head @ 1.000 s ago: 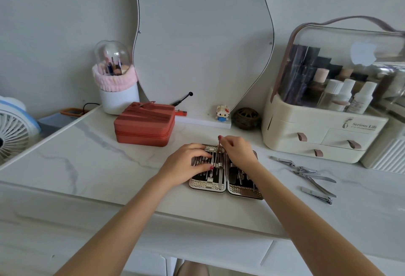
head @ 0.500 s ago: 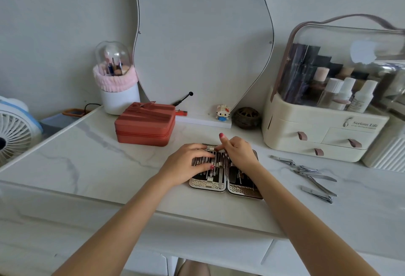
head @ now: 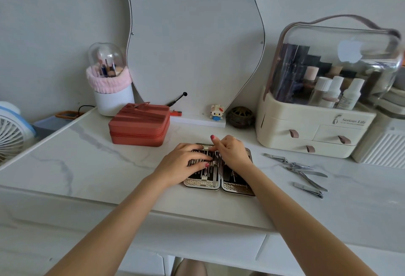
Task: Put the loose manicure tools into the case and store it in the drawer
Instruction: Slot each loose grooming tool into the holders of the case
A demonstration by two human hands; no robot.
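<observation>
The head view shows the open gold-edged black manicure case (head: 219,184) mid-desk, the left hand (head: 183,166) lying flat on it while the right hand (head: 232,152) pinches something unclear, so push gently, then fetch the shiny metal loose tools (head: 302,171) at three o'clock.

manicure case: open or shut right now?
Open. The manicure case lies spread flat in two halves on the vanity top, tools showing in its slots, with the left hand and right hand on it.
</observation>
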